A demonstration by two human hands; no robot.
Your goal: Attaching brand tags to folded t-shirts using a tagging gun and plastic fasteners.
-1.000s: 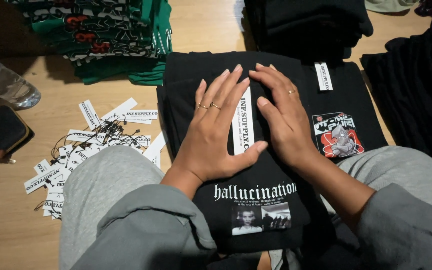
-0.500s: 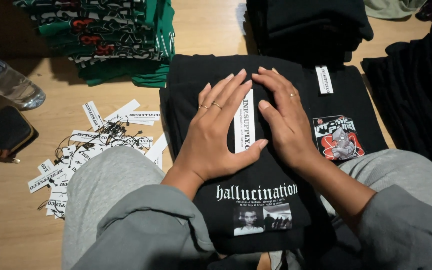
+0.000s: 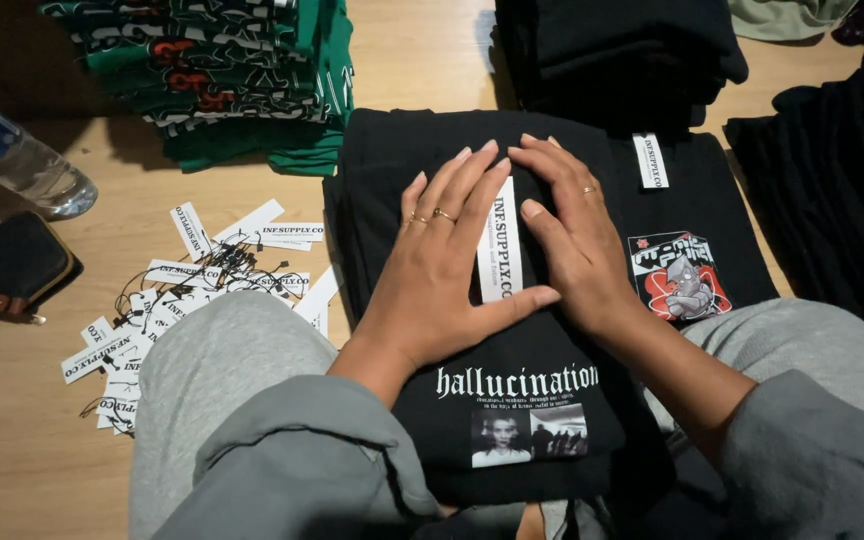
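Head view: left hand (image 3: 442,265) partly hides white tag (image 3: 500,240).

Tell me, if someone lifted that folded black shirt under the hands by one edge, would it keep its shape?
Probably not. The folded black shirt is soft cloth, so it would likely sag and unfold unless supported from beneath. Both the left hand and right hand lie flat on it, suggesting it needs pressing to stay neat. The white paper tag lying on top might slide off.
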